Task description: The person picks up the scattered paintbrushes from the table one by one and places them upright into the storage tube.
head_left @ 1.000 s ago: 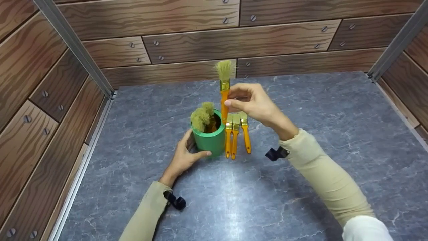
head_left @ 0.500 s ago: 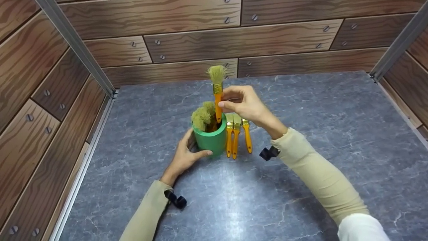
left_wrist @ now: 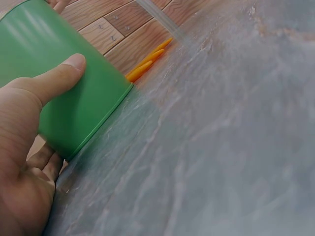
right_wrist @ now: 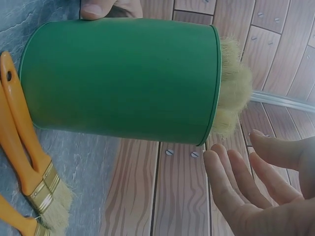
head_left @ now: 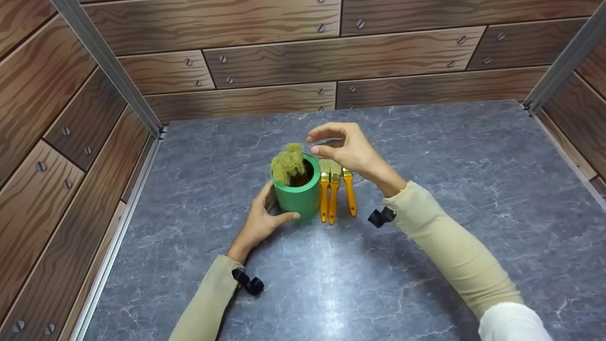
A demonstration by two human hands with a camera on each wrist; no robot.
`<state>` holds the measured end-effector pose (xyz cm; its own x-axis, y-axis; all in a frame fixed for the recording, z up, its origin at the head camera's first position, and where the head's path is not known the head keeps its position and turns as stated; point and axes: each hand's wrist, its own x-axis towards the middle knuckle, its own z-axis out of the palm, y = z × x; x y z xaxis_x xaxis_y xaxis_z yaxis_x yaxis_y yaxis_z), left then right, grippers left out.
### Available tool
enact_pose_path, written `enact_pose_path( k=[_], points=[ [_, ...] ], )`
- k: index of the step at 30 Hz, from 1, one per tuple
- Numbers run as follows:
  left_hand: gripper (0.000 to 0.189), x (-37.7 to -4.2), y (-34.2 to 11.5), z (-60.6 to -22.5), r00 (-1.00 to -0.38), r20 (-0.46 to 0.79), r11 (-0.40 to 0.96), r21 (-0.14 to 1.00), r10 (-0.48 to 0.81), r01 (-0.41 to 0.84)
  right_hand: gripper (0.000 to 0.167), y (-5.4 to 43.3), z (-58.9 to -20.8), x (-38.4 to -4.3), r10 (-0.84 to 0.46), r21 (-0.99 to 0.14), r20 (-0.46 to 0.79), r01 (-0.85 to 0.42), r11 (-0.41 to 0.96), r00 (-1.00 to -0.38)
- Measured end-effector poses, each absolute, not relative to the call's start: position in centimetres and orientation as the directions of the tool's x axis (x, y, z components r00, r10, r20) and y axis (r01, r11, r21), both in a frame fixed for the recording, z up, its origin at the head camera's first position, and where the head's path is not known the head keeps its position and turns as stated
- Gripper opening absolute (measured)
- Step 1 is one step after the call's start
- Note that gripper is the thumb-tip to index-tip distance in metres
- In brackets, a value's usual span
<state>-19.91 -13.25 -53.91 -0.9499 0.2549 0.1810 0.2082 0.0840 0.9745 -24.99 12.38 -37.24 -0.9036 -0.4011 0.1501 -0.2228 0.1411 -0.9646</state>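
A green cylindrical cup stands upright on the table, with several brush heads sticking up out of its left side. My left hand grips the cup low on its near left side, thumb across the front and fingers behind. Above the cup's right rim hovers my right hand, its fingers apart and holding nothing. In the right wrist view that hand is just beyond the rim, clear of the bristles. Three orange-handled paintbrushes lie right of the cup, bristles pointing away from me.
The dark grey marbled tabletop spreads around the cup. Wood-patterned walls close off the back and both sides, with metal corner posts. Each wrist carries a black camera mount.
My right hand moved left over the cup with a paintbrush and let it go. The brush dropped inside among the others. My left hand stays on the cup.
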Motion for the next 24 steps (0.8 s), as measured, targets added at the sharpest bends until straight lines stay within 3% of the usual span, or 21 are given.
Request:
enact_pose_path(
  k=[8, 24],
  points=[
    [0.106, -19.9, -13.3, -54.0, -0.944, 0.205, 0.077, 0.970, 0.259, 0.232, 0.031, 13.0, -37.9, -25.0, -0.398, -0.951, 0.161, -0.249, 0.181, -0.903],
    [0.107, -19.8, -13.2, -53.9, -0.949, 0.186, 0.094, 0.972, 0.256, 0.216, 0.031, 16.1, -41.0, -25.4, -0.316, -0.892, 0.103, -0.228, 0.390, -0.943]
  ],
)
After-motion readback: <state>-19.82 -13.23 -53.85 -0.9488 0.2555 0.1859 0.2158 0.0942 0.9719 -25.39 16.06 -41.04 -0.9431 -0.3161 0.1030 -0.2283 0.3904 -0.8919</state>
